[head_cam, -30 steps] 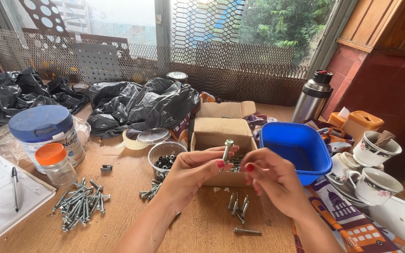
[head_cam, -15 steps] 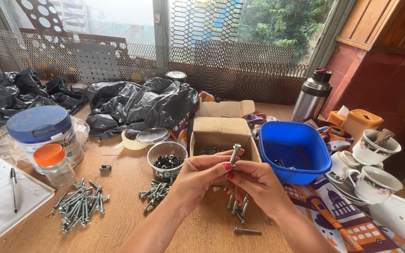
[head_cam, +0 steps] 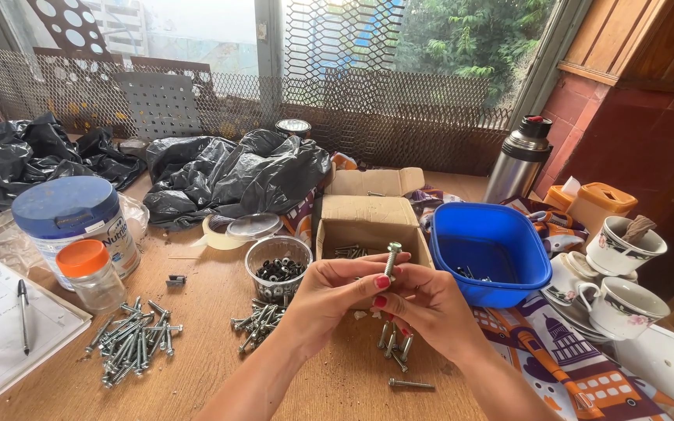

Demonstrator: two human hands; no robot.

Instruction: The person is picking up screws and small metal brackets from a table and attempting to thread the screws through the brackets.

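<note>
Raised slightly, both hands [head_cam: 384,300] pinch a bolt [head_cam: 391,260] before the cardboard box [head_cam: 368,218].

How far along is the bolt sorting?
Done: some hardware already lies in the blue tub. In hand: both hands, left hand and right hand, pinch one upright bolt. Left: loose bolts piled on the table.

Silver bolt [head_cam: 391,260] stood nearly upright, head up, w/ lower shank hidden betw. fingers [head_cam: 380,282] of both hands, held above the bench, just in front of the open cardboard box [head_cam: 368,222].
</note>
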